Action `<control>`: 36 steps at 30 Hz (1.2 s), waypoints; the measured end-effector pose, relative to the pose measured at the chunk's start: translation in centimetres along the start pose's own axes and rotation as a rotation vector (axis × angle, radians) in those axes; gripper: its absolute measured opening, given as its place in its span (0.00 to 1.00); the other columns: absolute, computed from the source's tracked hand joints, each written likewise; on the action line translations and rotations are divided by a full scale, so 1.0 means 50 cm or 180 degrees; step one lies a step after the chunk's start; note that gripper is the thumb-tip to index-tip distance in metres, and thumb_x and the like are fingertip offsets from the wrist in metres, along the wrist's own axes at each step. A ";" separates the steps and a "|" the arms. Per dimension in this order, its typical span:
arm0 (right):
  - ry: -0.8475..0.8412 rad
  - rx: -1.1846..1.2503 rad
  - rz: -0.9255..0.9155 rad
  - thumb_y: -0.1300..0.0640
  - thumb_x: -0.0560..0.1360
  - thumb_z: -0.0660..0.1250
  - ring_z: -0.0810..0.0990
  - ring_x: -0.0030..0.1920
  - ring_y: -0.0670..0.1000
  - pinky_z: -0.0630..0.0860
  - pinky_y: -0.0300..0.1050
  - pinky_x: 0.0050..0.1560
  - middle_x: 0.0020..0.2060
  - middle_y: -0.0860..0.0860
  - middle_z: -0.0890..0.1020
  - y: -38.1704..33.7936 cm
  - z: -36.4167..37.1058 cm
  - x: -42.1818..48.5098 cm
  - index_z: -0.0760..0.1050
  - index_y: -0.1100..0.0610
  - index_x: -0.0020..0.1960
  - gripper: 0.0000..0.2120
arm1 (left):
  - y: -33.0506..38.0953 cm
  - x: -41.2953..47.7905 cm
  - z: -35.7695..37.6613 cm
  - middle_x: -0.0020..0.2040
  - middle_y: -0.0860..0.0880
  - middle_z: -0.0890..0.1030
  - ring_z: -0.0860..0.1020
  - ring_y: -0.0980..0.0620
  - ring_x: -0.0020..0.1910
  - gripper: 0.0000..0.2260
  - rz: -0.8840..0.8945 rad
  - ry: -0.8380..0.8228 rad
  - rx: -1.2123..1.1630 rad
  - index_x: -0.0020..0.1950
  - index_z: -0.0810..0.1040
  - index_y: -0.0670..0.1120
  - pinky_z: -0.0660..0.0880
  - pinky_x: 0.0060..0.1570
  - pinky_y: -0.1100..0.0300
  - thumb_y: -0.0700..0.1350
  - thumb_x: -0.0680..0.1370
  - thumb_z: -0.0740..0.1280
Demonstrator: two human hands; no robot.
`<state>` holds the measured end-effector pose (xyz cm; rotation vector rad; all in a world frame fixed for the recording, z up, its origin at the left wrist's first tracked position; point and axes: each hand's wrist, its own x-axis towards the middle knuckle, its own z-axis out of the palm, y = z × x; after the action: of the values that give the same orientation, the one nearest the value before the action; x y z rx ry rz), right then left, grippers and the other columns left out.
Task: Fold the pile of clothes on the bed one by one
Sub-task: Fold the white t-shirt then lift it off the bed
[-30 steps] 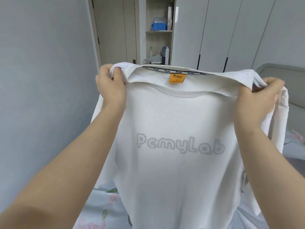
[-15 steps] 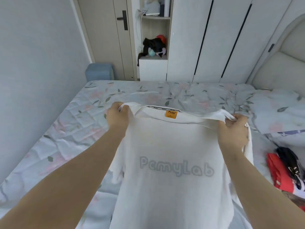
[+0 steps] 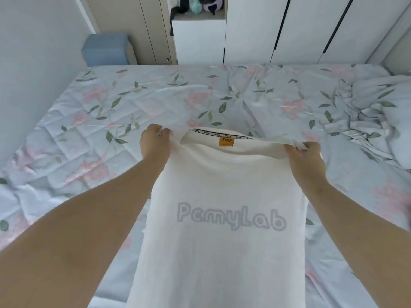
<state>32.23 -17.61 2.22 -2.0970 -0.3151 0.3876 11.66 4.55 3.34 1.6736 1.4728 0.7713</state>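
White T-shirt (image 3: 222, 252) held spread over bed (image 3: 100, 121), collar away from person. Left hand (image 3: 155, 144) grips one shoulder, right hand (image 3: 305, 157) grips other. Orange label (image 3: 226, 142) inside collar; grey "PcmyLab" print visible. Floral sheet rumpled. Blue box (image 3: 106, 50) on floor beyond; white wardrobe (image 3: 278, 30) behind.

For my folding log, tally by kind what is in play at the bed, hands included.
White T-shirt with grey lettering: 1
Orange neck label: 1
Bare hands gripping its shoulders, left hand and right hand: 2
Bed with floral sheet: 1
Total: 5
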 end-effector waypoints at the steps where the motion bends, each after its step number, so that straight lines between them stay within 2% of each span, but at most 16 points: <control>1: -0.0051 0.0052 -0.0032 0.47 0.76 0.64 0.74 0.55 0.55 0.69 0.46 0.50 0.56 0.53 0.75 0.002 0.011 0.026 0.63 0.59 0.68 0.25 | -0.006 0.019 0.023 0.55 0.46 0.73 0.72 0.47 0.49 0.10 0.0049 -0.0125 -0.0059 0.60 0.71 0.44 0.68 0.39 0.58 0.45 0.80 0.59; 2: -0.0126 0.0104 -0.0060 0.49 0.76 0.65 0.72 0.60 0.55 0.69 0.46 0.55 0.62 0.55 0.73 0.005 0.025 0.051 0.59 0.57 0.71 0.29 | -0.015 0.032 0.046 0.61 0.45 0.71 0.72 0.46 0.54 0.12 0.0105 -0.0358 -0.0128 0.64 0.67 0.47 0.70 0.42 0.56 0.45 0.81 0.60; 4: -0.0346 0.0072 -0.0099 0.52 0.75 0.68 0.61 0.72 0.53 0.61 0.41 0.64 0.74 0.55 0.60 0.019 0.059 0.084 0.48 0.54 0.77 0.39 | -0.044 0.041 0.088 0.73 0.47 0.59 0.66 0.50 0.65 0.25 0.0206 -0.0865 0.0017 0.75 0.54 0.53 0.69 0.51 0.55 0.43 0.80 0.61; 6: -0.0567 -0.0233 -0.0203 0.56 0.75 0.68 0.52 0.76 0.51 0.56 0.38 0.66 0.76 0.54 0.51 0.047 0.107 0.088 0.42 0.53 0.78 0.42 | -0.088 0.034 0.125 0.78 0.50 0.47 0.57 0.53 0.72 0.34 0.0207 -0.1219 0.0433 0.78 0.43 0.52 0.65 0.59 0.55 0.41 0.80 0.62; 7: -0.0695 -0.0470 -0.0263 0.57 0.75 0.68 0.51 0.76 0.52 0.55 0.43 0.69 0.77 0.54 0.49 0.070 0.137 0.082 0.42 0.52 0.78 0.42 | -0.117 0.030 0.141 0.78 0.50 0.44 0.54 0.52 0.75 0.35 0.0170 -0.1356 0.0597 0.78 0.41 0.51 0.63 0.60 0.58 0.41 0.80 0.62; 10: -0.1371 -0.1083 -0.0047 0.54 0.75 0.66 0.46 0.77 0.54 0.58 0.59 0.72 0.77 0.49 0.43 0.150 0.236 0.039 0.42 0.45 0.77 0.41 | -0.212 0.019 0.166 0.78 0.48 0.45 0.49 0.50 0.77 0.31 0.0159 -0.1607 0.1271 0.78 0.45 0.47 0.57 0.67 0.59 0.43 0.81 0.60; 13: -0.2137 -0.1456 0.0289 0.54 0.76 0.62 0.41 0.77 0.56 0.52 0.63 0.73 0.77 0.46 0.40 0.210 0.324 -0.016 0.40 0.41 0.77 0.39 | -0.306 0.007 0.156 0.78 0.47 0.54 0.55 0.48 0.76 0.27 0.0074 -0.1576 0.1599 0.78 0.51 0.45 0.57 0.71 0.52 0.44 0.81 0.59; 16: -0.2613 -0.1498 0.0602 0.56 0.76 0.60 0.38 0.76 0.58 0.48 0.64 0.73 0.77 0.45 0.39 0.238 0.402 -0.057 0.41 0.40 0.76 0.38 | -0.380 -0.001 0.129 0.76 0.48 0.59 0.60 0.47 0.74 0.23 -0.0130 -0.1412 0.1728 0.76 0.58 0.47 0.61 0.70 0.50 0.43 0.81 0.58; 20: -0.2810 -0.1827 0.0835 0.51 0.76 0.59 0.34 0.75 0.62 0.45 0.65 0.72 0.76 0.47 0.35 0.257 0.478 -0.086 0.42 0.37 0.76 0.36 | -0.440 0.012 0.100 0.74 0.49 0.63 0.61 0.47 0.72 0.19 -0.0412 -0.0854 0.2064 0.73 0.64 0.50 0.59 0.69 0.45 0.44 0.81 0.56; 22: -0.2811 -0.2123 0.0838 0.48 0.77 0.57 0.32 0.74 0.64 0.42 0.64 0.73 0.75 0.49 0.33 0.267 0.502 -0.091 0.40 0.38 0.76 0.35 | -0.462 0.031 0.086 0.71 0.48 0.66 0.66 0.44 0.68 0.19 -0.0833 -0.0509 0.1995 0.71 0.65 0.50 0.61 0.67 0.44 0.42 0.80 0.54; 24: -0.2749 -0.2335 0.0876 0.46 0.76 0.55 0.31 0.73 0.65 0.43 0.66 0.71 0.74 0.47 0.30 0.279 0.516 -0.089 0.39 0.36 0.75 0.34 | -0.485 0.056 0.075 0.66 0.45 0.71 0.71 0.41 0.61 0.19 -0.1396 -0.0297 0.1603 0.68 0.68 0.50 0.67 0.63 0.44 0.39 0.78 0.53; 26: -0.2711 -0.2457 0.0926 0.44 0.75 0.54 0.31 0.73 0.65 0.45 0.68 0.70 0.74 0.45 0.29 0.286 0.526 -0.089 0.38 0.34 0.74 0.34 | -0.505 0.074 0.066 0.59 0.42 0.73 0.74 0.39 0.54 0.15 -0.1782 -0.0352 0.1308 0.63 0.71 0.49 0.73 0.57 0.44 0.41 0.78 0.53; 28: -0.2672 -0.2531 0.0917 0.44 0.76 0.54 0.31 0.73 0.65 0.45 0.69 0.70 0.74 0.45 0.29 0.283 0.527 -0.094 0.38 0.34 0.74 0.33 | -0.515 0.080 0.066 0.56 0.44 0.71 0.74 0.40 0.52 0.10 -0.1907 -0.0493 0.1216 0.58 0.71 0.49 0.74 0.55 0.47 0.47 0.78 0.58; 31: -0.2661 -0.2686 0.0868 0.43 0.77 0.55 0.32 0.73 0.65 0.46 0.69 0.69 0.74 0.47 0.29 0.268 0.524 -0.099 0.38 0.36 0.75 0.34 | -0.516 0.086 0.078 0.56 0.45 0.72 0.74 0.44 0.50 0.13 -0.1821 -0.0902 0.0899 0.54 0.70 0.48 0.73 0.50 0.52 0.52 0.75 0.67; 34: -0.2642 -0.2726 0.0892 0.44 0.77 0.58 0.31 0.73 0.65 0.47 0.70 0.69 0.74 0.48 0.28 0.254 0.524 -0.105 0.38 0.37 0.75 0.36 | -0.503 0.093 0.082 0.47 0.51 0.73 0.74 0.47 0.49 0.13 -0.1782 -0.1400 0.0897 0.54 0.69 0.48 0.71 0.46 0.56 0.48 0.74 0.70; 36: -0.2610 -0.2745 0.0911 0.43 0.76 0.60 0.31 0.73 0.65 0.48 0.71 0.68 0.73 0.48 0.28 0.254 0.526 -0.106 0.37 0.37 0.75 0.38 | -0.496 0.097 0.080 0.43 0.49 0.75 0.74 0.47 0.44 0.08 -0.1465 -0.1298 0.1168 0.49 0.73 0.45 0.71 0.41 0.57 0.46 0.75 0.68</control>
<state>17.90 -5.91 -20.98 -2.7211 -0.7577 1.5090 2.68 9.80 -20.06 1.5345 1.6683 -0.0935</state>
